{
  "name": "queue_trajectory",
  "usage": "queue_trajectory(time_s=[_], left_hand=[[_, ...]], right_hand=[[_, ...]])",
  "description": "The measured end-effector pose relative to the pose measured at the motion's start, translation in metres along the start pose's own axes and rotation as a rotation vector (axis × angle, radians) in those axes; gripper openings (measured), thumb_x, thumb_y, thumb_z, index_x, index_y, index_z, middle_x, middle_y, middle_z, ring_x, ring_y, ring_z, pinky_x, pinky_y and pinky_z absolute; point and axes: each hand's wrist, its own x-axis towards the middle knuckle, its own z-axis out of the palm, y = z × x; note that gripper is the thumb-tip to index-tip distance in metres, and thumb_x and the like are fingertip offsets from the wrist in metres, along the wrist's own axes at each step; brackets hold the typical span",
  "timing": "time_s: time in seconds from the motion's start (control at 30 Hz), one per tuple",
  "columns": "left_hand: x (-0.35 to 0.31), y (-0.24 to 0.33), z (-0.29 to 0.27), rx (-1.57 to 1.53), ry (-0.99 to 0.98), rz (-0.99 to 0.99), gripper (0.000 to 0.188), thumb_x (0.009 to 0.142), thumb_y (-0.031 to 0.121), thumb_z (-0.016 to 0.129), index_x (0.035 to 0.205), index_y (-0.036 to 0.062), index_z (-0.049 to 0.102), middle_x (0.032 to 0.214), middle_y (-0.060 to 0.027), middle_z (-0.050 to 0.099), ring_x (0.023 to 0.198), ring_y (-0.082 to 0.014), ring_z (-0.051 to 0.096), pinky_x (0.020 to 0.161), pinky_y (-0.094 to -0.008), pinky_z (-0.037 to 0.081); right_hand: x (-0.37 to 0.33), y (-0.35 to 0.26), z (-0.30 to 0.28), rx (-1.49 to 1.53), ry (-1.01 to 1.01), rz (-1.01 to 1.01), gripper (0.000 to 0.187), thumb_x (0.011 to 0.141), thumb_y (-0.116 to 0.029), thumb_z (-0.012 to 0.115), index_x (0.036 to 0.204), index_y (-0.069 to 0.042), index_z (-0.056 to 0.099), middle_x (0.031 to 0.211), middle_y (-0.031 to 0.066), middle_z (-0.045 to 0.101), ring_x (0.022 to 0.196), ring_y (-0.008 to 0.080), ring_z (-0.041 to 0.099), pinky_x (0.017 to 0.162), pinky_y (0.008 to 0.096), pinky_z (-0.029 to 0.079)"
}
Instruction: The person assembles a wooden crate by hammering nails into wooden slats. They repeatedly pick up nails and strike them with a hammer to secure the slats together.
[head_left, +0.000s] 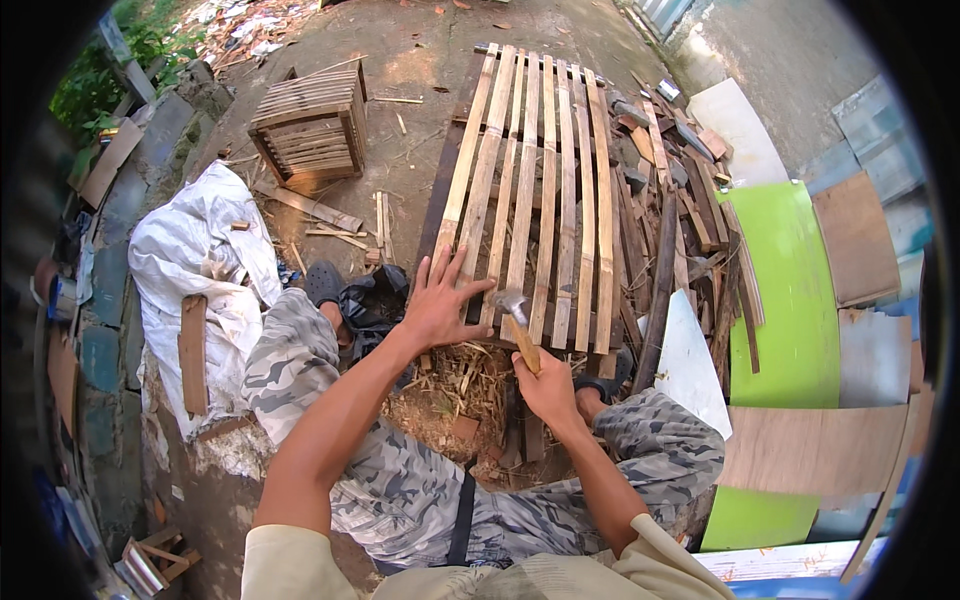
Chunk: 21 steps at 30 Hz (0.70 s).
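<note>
A long panel of narrow wooden slats stretches away from me, its near end between my knees. My left hand lies with spread fingers on the near left corner of the slats. In my right hand is a hammer, gripped by its wooden handle. The metal head is over the near ends of the middle slats, just right of my left fingers; whether it touches them I cannot tell. No nail can be made out.
A slatted wooden crate stands at the far left. Nearer lies a white sack with a wood piece on it. Scrap wood is heaped right of the panel, beside a green board. Wood shavings cover the ground between my feet.
</note>
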Motion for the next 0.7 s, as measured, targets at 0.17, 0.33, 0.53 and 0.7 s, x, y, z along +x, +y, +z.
queue_trajectory(time_s=[0.17,0.33,0.53,0.7], left_hand=[[0.005,0.003,-0.001,-0.012,0.037,0.015,0.087,0.069,0.071,0.076,0.146,0.0348,0.054,0.167,-0.0227,0.017,0.156,-0.0431,0.008,0.123,-0.061,0.006],[0.005,0.006,-0.005,-0.016,-0.005,-0.007,0.087,0.07,0.072,0.075,0.146,0.0346,0.054,0.168,-0.0221,0.015,0.156,-0.0426,0.007,0.123,-0.0606,0.006],[0.005,0.001,0.0,0.014,0.025,0.007,0.089,0.07,0.074,0.074,0.146,0.0347,0.053,0.168,-0.0225,0.016,0.156,-0.0433,0.008,0.123,-0.0613,0.007],[0.005,0.004,-0.002,0.013,0.006,0.012,0.09,0.07,0.076,0.072,0.147,0.0341,0.052,0.167,-0.0229,0.016,0.155,-0.044,0.008,0.122,-0.0618,0.008]], right_hand=[[0.005,-0.01,-0.009,0.092,0.162,-0.175,0.03,0.096,-0.027,0.064,0.093,0.002,0.067,0.069,0.0253,0.065,0.068,0.0452,0.067,0.063,0.0504,0.052],[0.013,0.014,0.008,-0.085,-0.086,0.054,0.028,0.097,-0.025,0.065,0.093,0.003,0.066,0.066,0.022,0.065,0.061,0.0403,0.068,0.058,0.0452,0.051],[-0.001,-0.03,-0.011,0.14,0.145,-0.127,0.018,0.096,-0.015,0.065,0.091,0.002,0.065,0.061,0.0198,0.063,0.056,0.0375,0.066,0.052,0.0385,0.046],[0.014,0.008,0.007,-0.061,0.073,-0.074,0.016,0.096,-0.013,0.065,0.093,0.003,0.066,0.061,0.0201,0.061,0.055,0.0354,0.066,0.052,0.0375,0.045]])
